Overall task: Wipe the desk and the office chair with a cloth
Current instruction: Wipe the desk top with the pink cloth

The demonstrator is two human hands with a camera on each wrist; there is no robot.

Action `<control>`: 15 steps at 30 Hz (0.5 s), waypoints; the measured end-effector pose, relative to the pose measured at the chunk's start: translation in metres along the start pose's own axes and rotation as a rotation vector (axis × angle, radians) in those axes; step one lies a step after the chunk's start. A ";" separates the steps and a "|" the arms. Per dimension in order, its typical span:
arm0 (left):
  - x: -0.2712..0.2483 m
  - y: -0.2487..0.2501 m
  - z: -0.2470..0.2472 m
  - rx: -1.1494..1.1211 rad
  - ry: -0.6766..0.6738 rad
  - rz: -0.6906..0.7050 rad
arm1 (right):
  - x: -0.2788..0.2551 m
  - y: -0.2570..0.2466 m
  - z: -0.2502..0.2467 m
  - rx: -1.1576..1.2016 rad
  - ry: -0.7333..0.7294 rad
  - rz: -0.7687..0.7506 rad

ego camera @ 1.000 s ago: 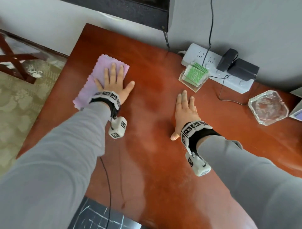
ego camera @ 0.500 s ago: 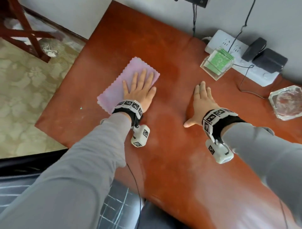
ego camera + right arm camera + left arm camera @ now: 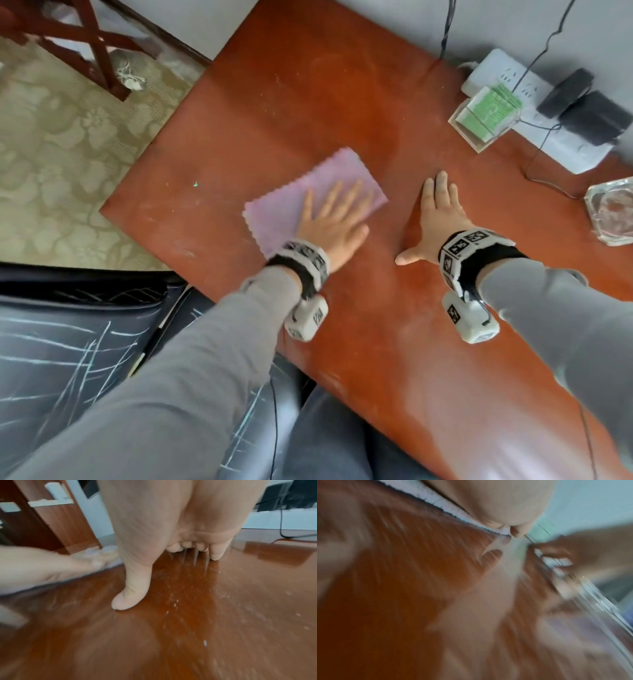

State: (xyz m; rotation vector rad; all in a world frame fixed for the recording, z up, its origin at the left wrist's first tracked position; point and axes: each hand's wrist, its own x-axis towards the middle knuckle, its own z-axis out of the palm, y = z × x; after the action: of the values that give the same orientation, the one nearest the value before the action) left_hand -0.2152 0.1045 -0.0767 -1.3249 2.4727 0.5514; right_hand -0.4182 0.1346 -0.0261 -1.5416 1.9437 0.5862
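A lilac cloth [image 3: 284, 202] with a zigzag edge lies flat on the red-brown desk [image 3: 308, 102]. My left hand [image 3: 332, 219] presses on its right half, fingers straight and spread. My right hand [image 3: 435, 219] lies flat on the bare wood a short way to the right, thumb out to the left. In the right wrist view the right hand [image 3: 171, 534] touches the dusty desk [image 3: 223, 601], and the left hand [image 3: 51, 565] on the cloth shows at the left. The left wrist view is blurred. The dark office chair [image 3: 68, 342] sits below the desk's near edge.
At the back right stand a white power strip [image 3: 561, 147] with black adapters [image 3: 589, 109], a clear holder of green cards [image 3: 486, 113], cables and a glass ashtray [image 3: 613, 216]. A wooden stand [image 3: 85, 41] is on the carpet left of the desk.
My left hand has slid the cloth from the desk's far left toward the near middle, closer to my right hand. The right hand stayed flat in place; the head view shifted left and down.
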 end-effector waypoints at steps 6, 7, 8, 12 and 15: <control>-0.026 0.009 0.015 -0.068 0.024 -0.210 | -0.026 -0.007 0.029 -0.050 -0.015 -0.037; -0.042 0.031 0.025 -0.060 0.006 -0.134 | -0.028 -0.008 0.030 -0.049 -0.014 -0.041; -0.060 0.050 0.038 -0.032 -0.022 -0.042 | -0.029 -0.009 0.031 -0.049 -0.017 -0.045; -0.092 0.045 0.057 0.093 -0.032 0.083 | -0.031 -0.014 0.032 -0.058 -0.018 -0.035; -0.082 -0.024 0.038 -0.054 0.032 -0.225 | -0.035 -0.024 0.035 -0.076 -0.011 -0.068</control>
State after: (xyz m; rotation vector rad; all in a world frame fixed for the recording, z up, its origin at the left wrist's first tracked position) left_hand -0.1481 0.1701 -0.0813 -1.6181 2.3057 0.5488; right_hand -0.3834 0.1766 -0.0274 -1.6412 1.8724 0.6450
